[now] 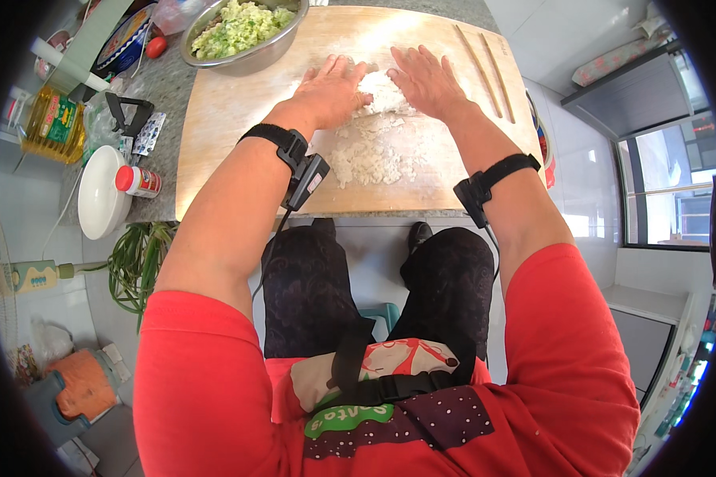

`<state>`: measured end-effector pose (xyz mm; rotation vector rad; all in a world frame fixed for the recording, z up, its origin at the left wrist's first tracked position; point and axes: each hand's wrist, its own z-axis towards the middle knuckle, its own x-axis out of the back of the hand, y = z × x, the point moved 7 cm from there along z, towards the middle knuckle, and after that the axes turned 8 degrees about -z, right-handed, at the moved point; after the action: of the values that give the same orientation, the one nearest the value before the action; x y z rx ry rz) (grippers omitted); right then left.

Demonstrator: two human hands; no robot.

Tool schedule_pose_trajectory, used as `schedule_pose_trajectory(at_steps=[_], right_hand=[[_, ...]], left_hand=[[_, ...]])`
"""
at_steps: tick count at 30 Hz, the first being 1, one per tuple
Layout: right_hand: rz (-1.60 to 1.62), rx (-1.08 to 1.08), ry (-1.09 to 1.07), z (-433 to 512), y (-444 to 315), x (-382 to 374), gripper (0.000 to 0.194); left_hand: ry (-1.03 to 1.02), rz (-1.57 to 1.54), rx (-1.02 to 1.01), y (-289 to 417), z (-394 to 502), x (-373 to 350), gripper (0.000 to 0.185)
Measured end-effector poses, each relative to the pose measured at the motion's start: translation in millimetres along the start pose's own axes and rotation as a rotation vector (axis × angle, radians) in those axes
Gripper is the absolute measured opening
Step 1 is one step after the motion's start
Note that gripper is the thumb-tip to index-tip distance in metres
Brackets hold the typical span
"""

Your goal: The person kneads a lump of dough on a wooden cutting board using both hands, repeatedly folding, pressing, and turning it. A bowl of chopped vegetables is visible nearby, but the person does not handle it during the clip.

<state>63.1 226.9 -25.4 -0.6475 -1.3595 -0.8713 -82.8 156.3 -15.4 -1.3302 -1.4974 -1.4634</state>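
Note:
A mound of floury dough (pixel 386 95) lies on a large wooden board (pixel 232 149). My left hand (pixel 334 92) rests at the mound's left side, palm down, with its thumb touching the dough. At the right side of the mound, my right hand (pixel 426 83) lies palm down with fingers spread. Loose dough crumbs (pixel 373 156) are scattered on the board nearer to me. Two wooden chopsticks (pixel 488 74) lie apart to the right of my right hand. Whatever is under both palms is hidden.
A metal bowl (pixel 244 50) of chopped greens stands at the board's back left corner. Left of the board, on the stone counter, are a white bowl (pixel 101 194), a red-capped jar (pixel 138 181), a bottle of oil (pixel 53 124) and a tomato (pixel 156 47). Green stalks (pixel 136 268) hang below.

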Motion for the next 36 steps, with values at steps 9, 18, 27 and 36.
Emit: schedule_pose_trajectory(at_steps=[9,18,27,36], right_hand=[[-0.041,-0.026,-0.021,28.1,13.5,-8.7,0.061],[-0.121,0.008,0.015,14.4,2.4,-0.9,0.058],[-0.086,0.043,0.117,-35.1,-11.4,9.4,0.051],[0.077,0.05,0.119,-52.9,-13.2,24.2,0.038]], left_hand=[[-0.001,0.062,0.047,-21.7,29.0,2.4,0.055],[0.032,0.074,0.039,-17.6,21.1,1.2,0.055],[-0.005,0.0,-0.055,1.9,-17.4,-7.4,0.063],[0.056,0.064,-0.088,23.0,-54.7,1.7,0.063]])
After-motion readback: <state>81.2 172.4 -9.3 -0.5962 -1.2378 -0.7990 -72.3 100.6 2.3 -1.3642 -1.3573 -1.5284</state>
